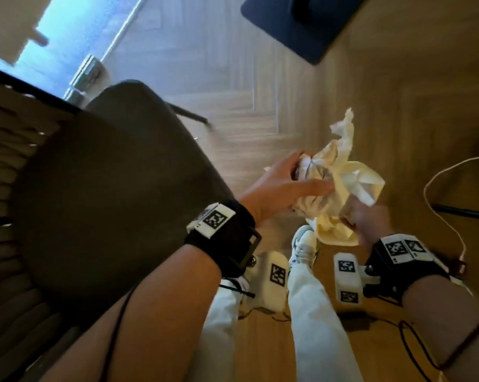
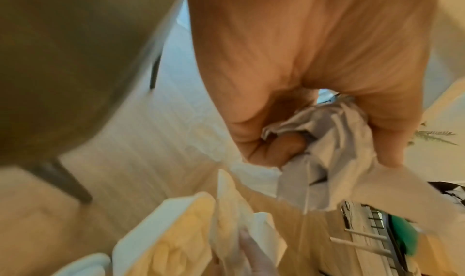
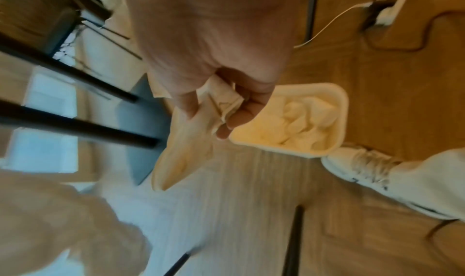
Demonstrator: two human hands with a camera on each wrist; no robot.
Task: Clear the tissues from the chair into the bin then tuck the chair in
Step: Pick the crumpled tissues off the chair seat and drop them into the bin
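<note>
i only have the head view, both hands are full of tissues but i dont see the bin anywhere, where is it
Observer: The bin sits on the floor right below the right hand, beside the person's white shoe.
Operator: anything in it already
Observer: Yes, crumpled tissues lie inside it in the right wrist view.
Operator: left hand got a proper hold?
Observer: The left wrist view shows the left hand with its fingers curled round a wad of tissues.

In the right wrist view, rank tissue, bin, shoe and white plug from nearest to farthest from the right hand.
1. Tissue, pinched in the right hand.
2. Bin, just beyond the fingertips.
3. Shoe, past the bin, lower right.
4. White plug, top right on the floor.
</note>
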